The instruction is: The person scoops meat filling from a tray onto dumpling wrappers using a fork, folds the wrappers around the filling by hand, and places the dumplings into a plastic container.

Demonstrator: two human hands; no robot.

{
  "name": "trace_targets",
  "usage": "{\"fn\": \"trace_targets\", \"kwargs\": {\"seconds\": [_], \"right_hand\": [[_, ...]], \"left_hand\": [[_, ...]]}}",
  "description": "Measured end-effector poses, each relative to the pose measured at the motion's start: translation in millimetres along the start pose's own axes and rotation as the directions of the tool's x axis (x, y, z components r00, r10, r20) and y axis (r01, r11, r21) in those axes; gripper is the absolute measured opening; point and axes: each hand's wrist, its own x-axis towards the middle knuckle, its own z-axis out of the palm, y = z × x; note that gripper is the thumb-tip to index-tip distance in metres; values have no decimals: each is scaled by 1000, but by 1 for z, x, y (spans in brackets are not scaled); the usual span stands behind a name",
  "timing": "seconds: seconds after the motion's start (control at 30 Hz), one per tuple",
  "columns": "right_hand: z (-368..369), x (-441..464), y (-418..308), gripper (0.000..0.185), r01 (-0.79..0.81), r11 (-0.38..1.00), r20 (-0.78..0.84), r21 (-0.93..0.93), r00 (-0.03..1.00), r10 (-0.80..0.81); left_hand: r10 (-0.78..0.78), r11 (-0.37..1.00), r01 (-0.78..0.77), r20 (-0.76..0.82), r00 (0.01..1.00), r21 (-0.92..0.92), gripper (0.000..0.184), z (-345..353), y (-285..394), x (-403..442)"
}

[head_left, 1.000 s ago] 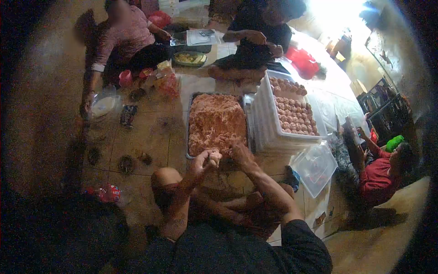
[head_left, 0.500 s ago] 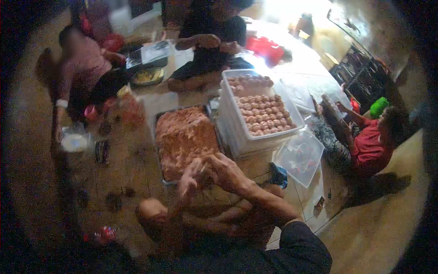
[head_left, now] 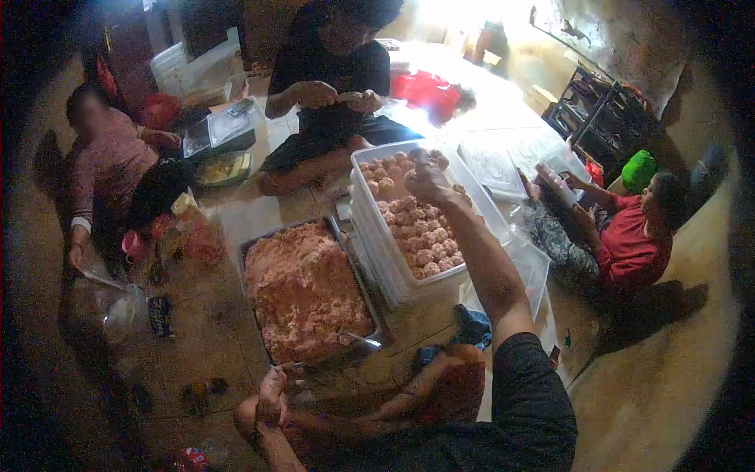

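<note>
My right hand (head_left: pixel 429 182) reaches into the top of a stacked white plastic box (head_left: pixel 376 228). Its fingers are bent together among rows of pinkish-brown balls (head_left: pixel 425 228); what they hold, if anything, is hidden. By my knee, my left hand (head_left: pixel 273 397) is closed near the front corner of a dark-rimmed tray (head_left: pixel 250 315). Whatever is in that hand cannot be made out. A crumbly pinkish-brown mixture (head_left: pixel 303 287) fills the tray. A shiny metal utensil (head_left: pixel 363 341) lies at its near right edge.
A person in black (head_left: pixel 330 86) sits across from me, one in pink (head_left: pixel 114 161) at left, one in red (head_left: pixel 633 240) at right. Clear lids (head_left: pixel 491 169) lie beyond the box, and a blue cloth (head_left: pixel 469 326) is near my knee. A shelf rack (head_left: pixel 602 110) stands behind.
My hands were together over the tray's near edge and are now apart. The right has moved forward into the box; the left has dropped back toward my knee.
</note>
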Motion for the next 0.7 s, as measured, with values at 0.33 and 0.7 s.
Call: {"fn": "trace_targets", "kwargs": {"seconds": [0.33, 0.7], "right_hand": [[13, 7, -9, 107, -291, 821, 303, 490, 941, 153], [70, 53, 48, 83, 137, 847, 156, -513, 986, -64]], "left_hand": [[211, 923, -87, -305, 929, 375, 33, 38, -6, 12], [153, 913, 17, -381, 912, 408, 36, 43, -3, 13]]}}
